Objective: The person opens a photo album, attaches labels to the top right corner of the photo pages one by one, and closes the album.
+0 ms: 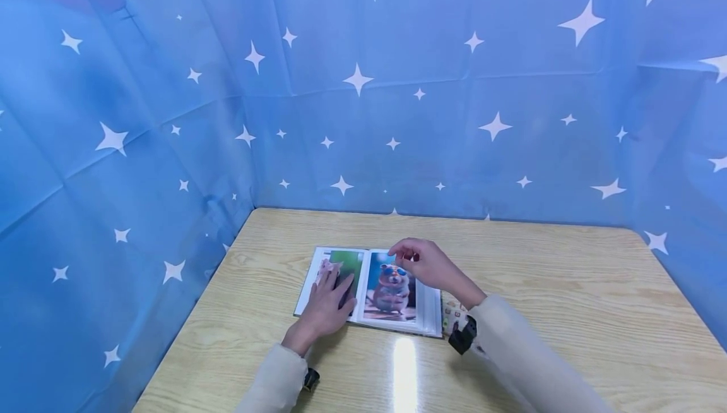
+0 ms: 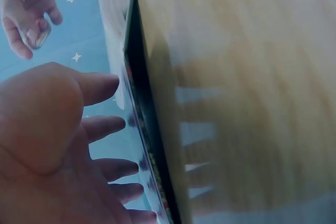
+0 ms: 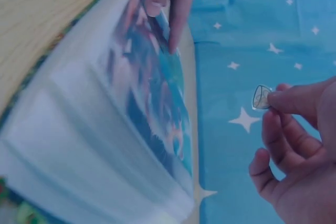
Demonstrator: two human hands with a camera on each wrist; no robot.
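A photo album (image 1: 428, 312) lies spread on the wooden table, with a photo of a hamster in blue sunglasses (image 1: 392, 290) on its right page. My left hand (image 1: 329, 305) rests on the left page, fingers spread over a photo with a green background (image 1: 353, 261). Above the top of the right page, my right hand (image 1: 426, 264) pinches a small clear sticker (image 3: 261, 98) with a dark outline between thumb and forefinger. In the left wrist view, the left fingertips (image 2: 113, 169) meet the page near the album's edge.
Partly under my right wrist, a small patterned sheet (image 1: 450, 315) lies beside the album's right edge. A blue cloth with white stars (image 1: 420, 135) hangs behind and at both sides of the table (image 1: 568, 312). Both wrists wear black cameras (image 1: 462, 335).
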